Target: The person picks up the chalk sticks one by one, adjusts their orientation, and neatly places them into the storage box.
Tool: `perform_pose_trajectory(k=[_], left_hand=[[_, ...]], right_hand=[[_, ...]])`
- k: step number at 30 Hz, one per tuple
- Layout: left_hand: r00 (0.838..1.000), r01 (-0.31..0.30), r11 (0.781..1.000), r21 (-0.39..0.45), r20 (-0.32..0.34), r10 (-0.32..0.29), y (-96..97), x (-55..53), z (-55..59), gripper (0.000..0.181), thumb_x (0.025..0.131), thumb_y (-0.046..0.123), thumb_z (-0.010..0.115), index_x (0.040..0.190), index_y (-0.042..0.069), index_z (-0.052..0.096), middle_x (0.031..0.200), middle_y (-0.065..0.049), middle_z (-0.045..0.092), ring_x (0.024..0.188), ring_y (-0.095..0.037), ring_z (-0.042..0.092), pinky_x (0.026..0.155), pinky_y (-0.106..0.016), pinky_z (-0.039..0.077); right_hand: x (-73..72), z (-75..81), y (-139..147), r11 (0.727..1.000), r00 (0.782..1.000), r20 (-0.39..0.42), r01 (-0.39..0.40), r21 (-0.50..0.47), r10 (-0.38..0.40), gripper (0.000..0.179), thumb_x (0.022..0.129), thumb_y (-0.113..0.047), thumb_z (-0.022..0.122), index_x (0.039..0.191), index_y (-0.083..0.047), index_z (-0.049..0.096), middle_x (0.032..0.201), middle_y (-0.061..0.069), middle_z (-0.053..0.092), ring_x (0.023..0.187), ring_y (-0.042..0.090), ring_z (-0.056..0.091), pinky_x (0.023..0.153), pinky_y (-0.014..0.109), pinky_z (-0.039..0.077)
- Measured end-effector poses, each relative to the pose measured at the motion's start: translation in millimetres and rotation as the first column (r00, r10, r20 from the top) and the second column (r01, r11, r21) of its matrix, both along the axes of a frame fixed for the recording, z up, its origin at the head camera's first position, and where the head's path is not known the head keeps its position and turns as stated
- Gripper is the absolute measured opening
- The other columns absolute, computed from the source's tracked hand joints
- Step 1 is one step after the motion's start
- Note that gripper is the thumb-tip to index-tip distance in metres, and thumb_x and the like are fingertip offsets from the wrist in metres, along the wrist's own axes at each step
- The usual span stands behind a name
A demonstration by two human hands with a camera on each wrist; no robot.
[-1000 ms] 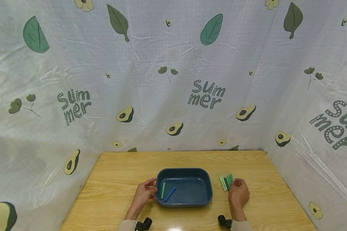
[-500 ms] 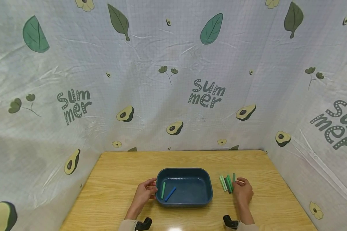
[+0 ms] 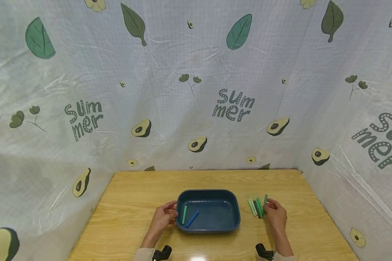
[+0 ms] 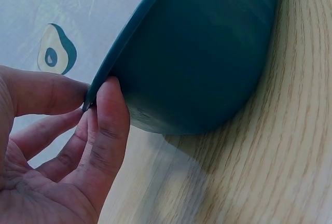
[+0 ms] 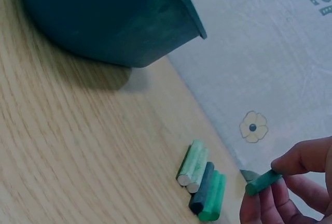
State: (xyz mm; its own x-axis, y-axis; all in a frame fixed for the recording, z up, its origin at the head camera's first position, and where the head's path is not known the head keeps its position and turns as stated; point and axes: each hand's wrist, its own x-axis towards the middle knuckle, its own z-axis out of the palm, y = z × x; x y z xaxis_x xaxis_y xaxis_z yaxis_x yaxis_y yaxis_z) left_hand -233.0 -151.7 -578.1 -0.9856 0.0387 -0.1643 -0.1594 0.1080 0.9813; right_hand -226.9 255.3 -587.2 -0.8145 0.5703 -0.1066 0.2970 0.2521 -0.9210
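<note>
A dark blue rectangular tray (image 3: pixel 215 231) stands on the table, and my left hand (image 3: pixel 161 218) holds its left side. The left wrist view shows thumb and fingers pinching the tray's rim (image 4: pixel 111 53). Inside the tray lie a green chalk stick (image 3: pixel 184 214) and a blue chalk stick (image 3: pixel 192 219), apart from each other. To the right of the tray, my right hand (image 3: pixel 276 214) pinches a green chalk stick (image 5: pixel 263 182) between thumb and fingers. Left of that hand, light green chalk sticks (image 5: pixel 192 164), a dark one (image 5: pixel 202 187) and green ones (image 5: pixel 212 197) lie side by side.
The wooden table (image 3: pixel 140 188) is bordered by a white patterned sheet (image 3: pixel 166 108) at the back and both sides. A black camera mount sits at each wrist.
My right hand has moved right, drawing one green chalk stick away from the row. My left hand and the tray have stayed in place.
</note>
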Motion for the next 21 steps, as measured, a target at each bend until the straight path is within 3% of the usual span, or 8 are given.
perform_pose_trajectory(k=[7, 14, 21], left_hand=[[1.0, 0.007, 1.0, -0.005, -0.001, -0.007, -0.7, 2.2, -1.5, 0.049, 0.087, -0.003, 0.06, 0.135, -0.004, 0.053, 0.113, -0.02, 0.056, 0.084, -0.016, 0.058, 0.063, -0.033, 0.057], [1.0, 0.014, 1.0, 0.003, -0.005, -0.014, -0.2, 3.0, -1.2, 0.05, 0.088, -0.003, 0.06, 0.136, -0.006, 0.052, 0.116, -0.024, 0.054, 0.084, -0.015, 0.058, 0.063, -0.033, 0.057], [1.0, 0.002, 1.0, 0.001, 0.002, -0.002, 0.5, 2.2, 1.6, 0.049, 0.087, -0.004, 0.059, 0.136, -0.006, 0.052, 0.116, -0.023, 0.055, 0.084, -0.016, 0.057, 0.063, -0.035, 0.057]], right_hand=[[3.2, 6.8, 0, 0.981, 0.994, -0.007, -0.108, -0.159, 0.109, 0.044, 0.093, -0.009, 0.058, 0.135, 0.003, 0.052, 0.123, 0.021, 0.055, 0.082, 0.004, 0.057, 0.077, 0.027, 0.057], [3.6, 13.5, 4, 0.947, 0.985, -0.035, -0.172, -0.27, 0.169, 0.048, 0.095, -0.009, 0.059, 0.14, 0.0, 0.047, 0.117, 0.007, 0.058, 0.085, 0.0, 0.062, 0.083, 0.027, 0.057], [2.0, 24.2, 6, 0.904, 0.968, -0.045, -0.247, -0.349, 0.248, 0.052, 0.096, -0.01, 0.06, 0.145, -0.003, 0.042, 0.12, 0.001, 0.058, 0.096, 0.008, 0.066, 0.09, 0.031, 0.056]])
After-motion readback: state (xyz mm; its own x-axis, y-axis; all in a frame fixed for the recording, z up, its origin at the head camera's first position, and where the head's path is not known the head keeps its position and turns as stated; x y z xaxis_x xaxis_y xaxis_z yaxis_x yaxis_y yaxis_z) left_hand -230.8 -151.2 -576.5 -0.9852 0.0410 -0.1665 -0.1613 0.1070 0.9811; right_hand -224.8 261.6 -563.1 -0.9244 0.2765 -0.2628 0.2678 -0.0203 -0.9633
